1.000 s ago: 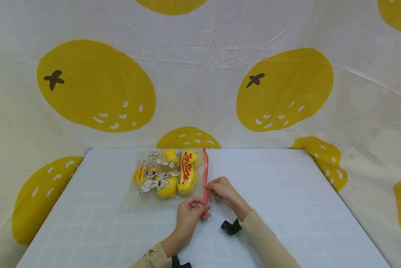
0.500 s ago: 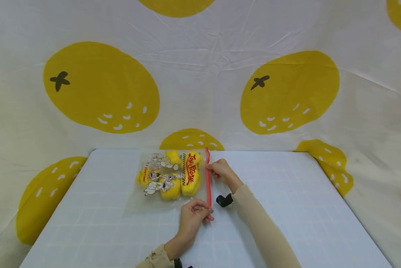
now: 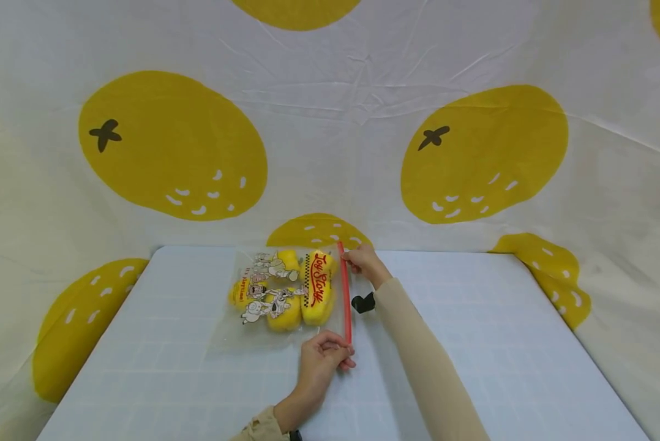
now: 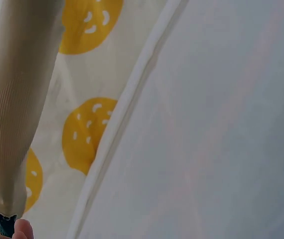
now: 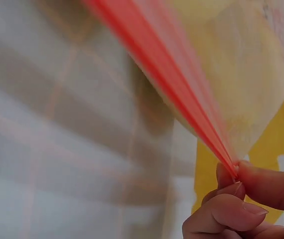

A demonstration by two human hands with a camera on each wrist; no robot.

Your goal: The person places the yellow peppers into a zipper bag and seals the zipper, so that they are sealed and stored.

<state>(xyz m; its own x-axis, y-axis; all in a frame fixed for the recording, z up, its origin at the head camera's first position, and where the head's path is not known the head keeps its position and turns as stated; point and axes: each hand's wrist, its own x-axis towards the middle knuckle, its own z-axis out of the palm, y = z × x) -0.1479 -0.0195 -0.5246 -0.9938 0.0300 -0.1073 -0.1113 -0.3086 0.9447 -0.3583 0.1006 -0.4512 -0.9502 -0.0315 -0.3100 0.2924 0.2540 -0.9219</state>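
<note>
A clear zipper bag (image 3: 225,331) printed with "Toy Story" and cartoon figures lies on the table, its red zip strip (image 3: 346,300) on the right side. Several yellow objects (image 3: 283,313) fill it; their kind is hard to tell through the print. My left hand (image 3: 318,362) pinches the strip's near end. At the far end, my right hand (image 3: 365,262) grips the strip between thumb and finger. Close up in the right wrist view, the red zip (image 5: 167,84) runs into the pinch of the right hand (image 5: 246,201). Only fingertips (image 4: 23,228) of the left hand show in the left wrist view.
The table (image 3: 473,343) has a pale checked cover. Behind and beside it hangs a white cloth (image 3: 330,153) with large yellow fruit prints. A black wrist-worn piece (image 3: 363,302) sits by the right sleeve (image 3: 423,349).
My right hand has slid along the red zip strip, away from me, from near its middle to its far end. My left hand keeps its pinch at the near end.
</note>
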